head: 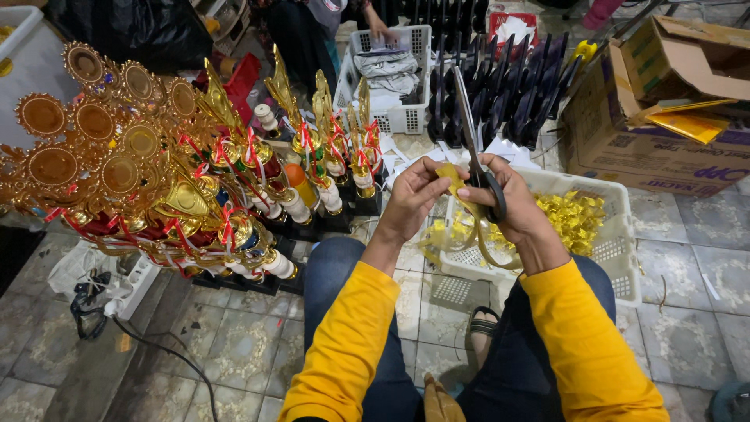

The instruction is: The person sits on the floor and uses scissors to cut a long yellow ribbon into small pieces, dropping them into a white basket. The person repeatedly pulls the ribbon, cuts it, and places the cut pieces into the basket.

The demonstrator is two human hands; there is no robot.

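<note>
My left hand pinches the end of a gold ribbon that trails down in a loop over my lap. My right hand grips black-handled scissors, blades pointing up and away, right beside the ribbon. Both hands hover above a white plastic basket that holds a heap of cut gold ribbon pieces. My sleeves are yellow and I sit with knees apart on the tiled floor.
Many gold trophies with red ribbons stand at the left. Black trophy bases line up ahead, next to a second white basket and a cardboard box at right. A power strip lies lower left. Another person sits behind.
</note>
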